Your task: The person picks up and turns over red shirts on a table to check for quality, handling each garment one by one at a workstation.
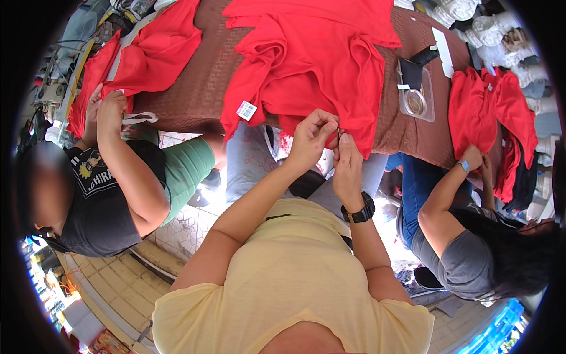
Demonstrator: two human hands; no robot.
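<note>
wristwatch (362, 209), black, one: encircling the right wrist; its strap could be catching loose knit if the arm sweeps.

right hand (348, 164), one: gripping a slim dark implement (339, 135) between thumb and fingers drawn together, its kind too small to tell; a slip could be nicking the cloth or a fingertip.

left hand (311, 141), one: pinching, seemingly on the lower edge of the red garment (312, 59); the exact hold is hiding behind the fingers.

red garment, knit, bunched: lying across the table, hanging over its near edge toward the lap; overhanging weight could be dragging it down if the pinch loosens.

barcode tag (246, 110), white: resting at the garment's left; rough pulling could be tearing it.

clear plastic tray (430, 112), one: sitting right of the garment; swinging fabric could be knocking it.
</note>
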